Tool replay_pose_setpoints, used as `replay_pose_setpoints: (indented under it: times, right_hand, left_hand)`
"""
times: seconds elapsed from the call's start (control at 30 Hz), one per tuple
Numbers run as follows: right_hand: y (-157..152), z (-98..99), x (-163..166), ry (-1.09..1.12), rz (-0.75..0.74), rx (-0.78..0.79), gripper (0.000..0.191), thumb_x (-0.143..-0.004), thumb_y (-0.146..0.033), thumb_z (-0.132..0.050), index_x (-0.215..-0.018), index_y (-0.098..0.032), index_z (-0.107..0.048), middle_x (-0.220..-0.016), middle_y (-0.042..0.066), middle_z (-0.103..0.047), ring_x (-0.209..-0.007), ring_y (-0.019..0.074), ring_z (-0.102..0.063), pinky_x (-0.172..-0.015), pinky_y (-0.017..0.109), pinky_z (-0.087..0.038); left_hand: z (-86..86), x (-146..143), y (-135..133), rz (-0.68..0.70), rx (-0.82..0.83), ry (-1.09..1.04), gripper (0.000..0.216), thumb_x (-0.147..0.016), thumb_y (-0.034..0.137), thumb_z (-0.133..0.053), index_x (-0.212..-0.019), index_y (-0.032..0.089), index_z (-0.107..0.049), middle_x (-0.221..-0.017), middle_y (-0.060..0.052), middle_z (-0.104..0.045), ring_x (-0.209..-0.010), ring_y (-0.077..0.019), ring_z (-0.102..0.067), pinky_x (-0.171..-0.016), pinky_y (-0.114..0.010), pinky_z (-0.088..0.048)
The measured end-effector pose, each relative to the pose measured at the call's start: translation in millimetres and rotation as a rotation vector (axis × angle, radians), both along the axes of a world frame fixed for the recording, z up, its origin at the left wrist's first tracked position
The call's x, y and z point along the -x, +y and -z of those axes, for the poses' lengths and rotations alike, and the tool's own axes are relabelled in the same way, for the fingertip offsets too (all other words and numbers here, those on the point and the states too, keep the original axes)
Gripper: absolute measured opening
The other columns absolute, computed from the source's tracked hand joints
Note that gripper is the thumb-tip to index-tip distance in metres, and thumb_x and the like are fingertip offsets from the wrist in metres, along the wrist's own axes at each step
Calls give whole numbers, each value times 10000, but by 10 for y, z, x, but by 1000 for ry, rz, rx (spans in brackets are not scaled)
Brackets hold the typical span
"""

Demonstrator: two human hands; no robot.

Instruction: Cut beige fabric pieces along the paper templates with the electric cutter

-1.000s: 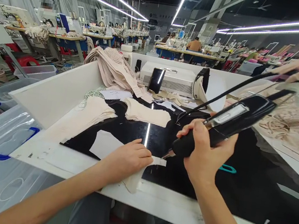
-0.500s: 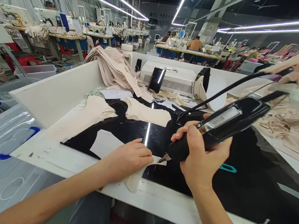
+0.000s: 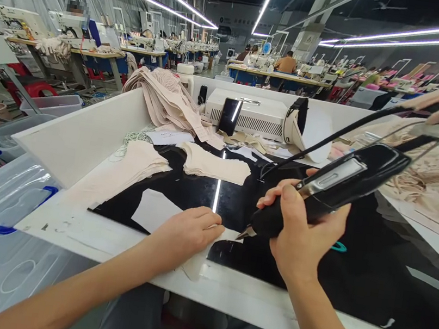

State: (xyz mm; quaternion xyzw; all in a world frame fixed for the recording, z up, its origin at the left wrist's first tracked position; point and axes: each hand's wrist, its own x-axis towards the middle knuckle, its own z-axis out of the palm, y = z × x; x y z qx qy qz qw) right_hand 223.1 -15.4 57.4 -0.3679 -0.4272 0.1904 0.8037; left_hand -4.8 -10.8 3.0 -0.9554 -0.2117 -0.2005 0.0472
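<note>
Fingers of the right hand (image 3: 304,235) curl round a black tool (image 3: 350,176), its tip at a pale strip (image 3: 227,235) on a black mat (image 3: 349,288); the left hand (image 3: 188,232) covers it, fingers together, grip hidden. Beyond: 2 cream stacks (image 3: 217,167).

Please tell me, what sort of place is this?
Probably a garment workshop: sewing machines stand in the background, cream cut pieces lie stacked on the black surface, and a fabric heap lies farther back.

Fabric (image 3: 195,265) under left hand (image 3: 187,232), phone (image 3: 230,117) before box (image 3: 265,121)
</note>
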Motion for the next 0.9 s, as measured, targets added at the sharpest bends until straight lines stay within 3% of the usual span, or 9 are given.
replay_pose_setpoints:
  times: [0.17, 0.33, 0.47, 0.77, 0.9]
  right_hand:
    - [-39, -7, 24, 26, 23, -7, 664, -856, -571, -1152, -1237, -311, -673, -848, -117, -802, -562, 156, -724, -575, 344, -684]
    - [-104, -4, 55, 27, 65, -11, 579, -856, -517, -1156, -1125, -314, -685, -840, -98, -801, -558, 175, -731, -550, 358, -684]
    - [-171, -11, 114, 29, 95, -7, 536, -861, -434, -1153, -1152, -304, -722, -841, -97, -804, -556, 172, -733, -561, 354, -685]
    - [-267, -13, 193, 24, 98, 14, 568, -848, -523, -1165, -1183, -328, -749, -838, -81, -807, -557, 202, -730, -548, 390, -656]
    - [-273, -11, 197, 33, 97, 22, 567, -844, -526, -1169, -1184, -352, -750, -839, -88, -798, -583, 207, -727, -593, 406, -666]
  left_hand:
    - [4, 13, -180, -177, 171, 50, 355, -1097, -98, -652, -1268, 202, -733, -1327, -103, -836, -1161, -262, -838, -1002, -362, -747]
    - [88, 30, -158, -236, 252, 60, 422, -1017, -141, -633, -1207, 230, -697, -1284, -67, -809, -1140, -251, -821, -983, -347, -733]
    - [78, 38, -99, -217, 245, 43, 367, -1092, -93, -610, -1229, 230, -716, -1277, -60, -796, -1134, -240, -805, -1007, -334, -705]
    - [-2, 74, -69, -203, 246, 61, 250, -1242, 33, -619, -1155, 222, -758, -1143, -27, -791, -1023, -207, -787, -905, -280, -629]
    - [-75, 32, -152, -192, 177, 150, 198, -1298, 157, -670, -1123, 215, -743, -1087, -31, -788, -1014, -235, -803, -931, -333, -641]
